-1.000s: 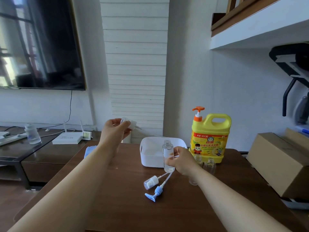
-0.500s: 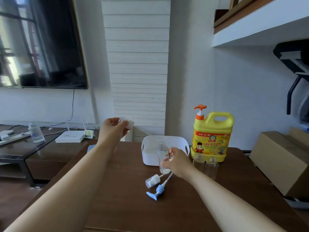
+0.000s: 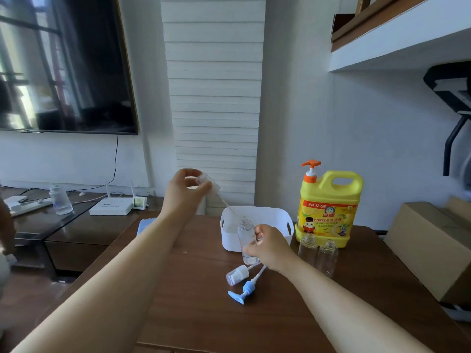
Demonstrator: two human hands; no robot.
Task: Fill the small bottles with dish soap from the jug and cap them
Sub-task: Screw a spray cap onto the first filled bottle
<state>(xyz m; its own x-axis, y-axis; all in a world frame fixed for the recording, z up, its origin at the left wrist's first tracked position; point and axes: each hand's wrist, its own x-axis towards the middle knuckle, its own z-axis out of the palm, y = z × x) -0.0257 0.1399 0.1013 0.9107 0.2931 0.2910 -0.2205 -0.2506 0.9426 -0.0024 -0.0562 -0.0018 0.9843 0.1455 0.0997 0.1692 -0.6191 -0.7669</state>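
Note:
My right hand [image 3: 269,247] grips a small clear bottle [image 3: 246,238], upright and uncapped, on the brown table [image 3: 193,314]. Above and to its left, my left hand [image 3: 183,191] pinches a clear spray cap [image 3: 209,183] whose thin dip tube slants down toward the bottle's neck. Two more open clear bottles [image 3: 318,253] stand to the right, in front of the yellow dish soap jug [image 3: 330,207] with its orange pump. A clear spray cap [image 3: 238,275] and a blue pump head [image 3: 244,291] lie on the table below my right hand.
A white plastic tub [image 3: 276,219] stands behind the held bottle. A blue cloth [image 3: 145,224] lies at the table's far left edge. A cardboard box [image 3: 430,248] sits to the right. A low cabinet on the left carries a router [image 3: 112,207] and a bottle [image 3: 60,201].
My left hand has brought the spray cap rightward and down, so its tube now points at the bottle's neck. My right hand keeps the bottle in place.

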